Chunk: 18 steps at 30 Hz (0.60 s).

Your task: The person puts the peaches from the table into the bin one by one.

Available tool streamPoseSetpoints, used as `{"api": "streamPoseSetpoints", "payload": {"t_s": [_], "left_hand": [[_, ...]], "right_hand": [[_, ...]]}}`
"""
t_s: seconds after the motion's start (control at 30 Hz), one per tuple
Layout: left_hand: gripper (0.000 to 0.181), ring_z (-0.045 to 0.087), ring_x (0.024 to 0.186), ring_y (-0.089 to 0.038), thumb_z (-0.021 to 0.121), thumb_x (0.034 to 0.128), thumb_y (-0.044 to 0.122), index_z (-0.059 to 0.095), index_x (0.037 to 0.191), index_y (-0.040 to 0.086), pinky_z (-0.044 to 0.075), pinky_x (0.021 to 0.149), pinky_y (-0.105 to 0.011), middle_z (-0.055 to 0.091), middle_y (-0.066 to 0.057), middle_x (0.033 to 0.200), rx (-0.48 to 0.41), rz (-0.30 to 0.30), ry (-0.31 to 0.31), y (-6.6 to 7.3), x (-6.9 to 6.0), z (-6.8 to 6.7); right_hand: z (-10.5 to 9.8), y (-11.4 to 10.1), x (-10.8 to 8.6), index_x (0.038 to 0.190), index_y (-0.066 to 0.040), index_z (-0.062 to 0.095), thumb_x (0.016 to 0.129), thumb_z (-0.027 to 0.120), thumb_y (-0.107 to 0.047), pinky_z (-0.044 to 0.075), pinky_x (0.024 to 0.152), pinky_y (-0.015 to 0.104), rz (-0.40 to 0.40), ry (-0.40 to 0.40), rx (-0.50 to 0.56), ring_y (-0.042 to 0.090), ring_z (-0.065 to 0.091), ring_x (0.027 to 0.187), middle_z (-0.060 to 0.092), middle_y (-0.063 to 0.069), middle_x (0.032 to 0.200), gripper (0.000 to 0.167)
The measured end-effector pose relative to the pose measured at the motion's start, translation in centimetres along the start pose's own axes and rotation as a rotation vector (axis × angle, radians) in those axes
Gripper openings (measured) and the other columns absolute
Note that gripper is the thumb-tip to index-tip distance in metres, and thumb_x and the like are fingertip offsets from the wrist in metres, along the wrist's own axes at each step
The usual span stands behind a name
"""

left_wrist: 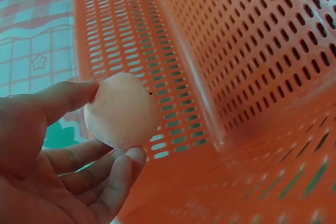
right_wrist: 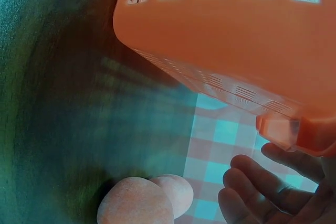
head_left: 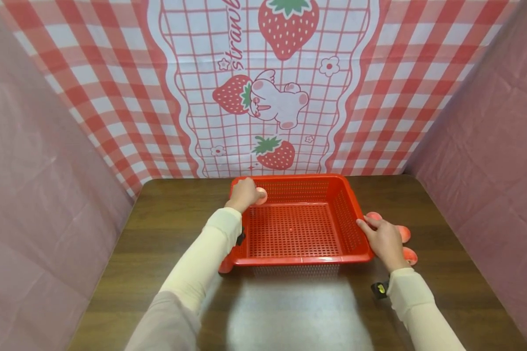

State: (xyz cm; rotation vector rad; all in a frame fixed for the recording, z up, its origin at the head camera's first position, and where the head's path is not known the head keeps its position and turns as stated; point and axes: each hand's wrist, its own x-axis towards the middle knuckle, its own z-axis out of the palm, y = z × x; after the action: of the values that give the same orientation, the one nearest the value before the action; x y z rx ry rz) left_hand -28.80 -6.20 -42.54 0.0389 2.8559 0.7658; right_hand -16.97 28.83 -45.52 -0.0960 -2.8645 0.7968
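A red perforated basket (head_left: 290, 229) stands on the table. At its back left corner my left hand (head_left: 242, 194) holds a pale peach-like fruit (head_left: 261, 196); in the left wrist view the thumb and fingers of the hand (left_wrist: 68, 156) pinch the fruit (left_wrist: 122, 111) beside the basket wall (left_wrist: 136, 40). My right hand (head_left: 384, 241) is at the basket's right rim, fingertips at the edge. In the right wrist view its fingers (right_wrist: 268, 187) are loosely extended below the rim; whether they grip it is hard to tell.
Several reddish round fruits (head_left: 410, 256) lie on the brown table (head_left: 167, 234) right of the basket, partly behind the right hand. Something red (head_left: 226, 265) shows at the basket's front left corner. A checked strawberry cloth (head_left: 158, 97) hangs behind, with pink cloth (head_left: 487, 122) at the sides.
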Motion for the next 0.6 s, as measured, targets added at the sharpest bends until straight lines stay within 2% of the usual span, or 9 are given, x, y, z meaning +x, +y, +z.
{"api": "streamPoseSetpoints", "payload": {"t_s": [0.13, 0.2, 0.43, 0.6], "left_hand": [[0.038, 0.015, 0.054, -0.014, 0.055, 0.0829, 0.011, 0.03, 0.056, 0.017, 0.021, 0.051, -0.029, 0.018, 0.002, 0.055, -0.065, -0.038, -0.07, 0.1, 0.2, 0.7], [0.036, 0.014, 0.053, -0.014, 0.055, 0.08, 0.009, 0.031, 0.055, 0.017, 0.02, 0.05, -0.029, 0.018, 0.002, 0.054, -0.063, -0.049, -0.086, 0.0, 0.4, 1.2], [0.041, 0.016, 0.051, -0.014, 0.053, 0.0878, 0.006, 0.036, 0.052, 0.016, 0.022, 0.049, -0.027, 0.022, 0.002, 0.051, -0.012, -0.03, -0.137, -0.4, 0.7, 2.6], [0.035, 0.018, 0.051, -0.014, 0.049, 0.0819, 0.0, 0.038, 0.053, 0.016, 0.024, 0.048, -0.026, 0.025, 0.002, 0.05, 0.047, -0.014, -0.142, -0.4, 1.1, 3.3]], "right_hand": [[0.0, 0.1, 0.0, 0.124, 0.004, 0.063, 0.097, 0.059, -0.035, 0.051, 0.076, 0.052, -0.037, 0.025, -0.004, 0.043, 0.064, 0.091, 0.068, 0.028, 0.11, 0.047], [0.0, 0.0, 0.0, 0.123, 0.005, 0.063, 0.096, 0.06, -0.033, 0.051, 0.078, 0.054, -0.042, 0.025, -0.002, 0.045, 0.064, 0.092, 0.068, 0.028, 0.11, 0.047], [0.1, -0.1, -0.1, 0.123, 0.003, 0.064, 0.097, 0.059, -0.035, 0.051, 0.077, 0.053, -0.04, 0.022, 0.0, 0.043, 0.065, 0.089, 0.069, 0.027, 0.108, 0.047], [0.2, 0.2, -0.1, 0.122, 0.005, 0.064, 0.097, 0.059, -0.033, 0.051, 0.074, 0.052, -0.066, 0.048, 0.0, 0.044, 0.065, 0.087, 0.07, 0.027, 0.104, 0.045]]}}
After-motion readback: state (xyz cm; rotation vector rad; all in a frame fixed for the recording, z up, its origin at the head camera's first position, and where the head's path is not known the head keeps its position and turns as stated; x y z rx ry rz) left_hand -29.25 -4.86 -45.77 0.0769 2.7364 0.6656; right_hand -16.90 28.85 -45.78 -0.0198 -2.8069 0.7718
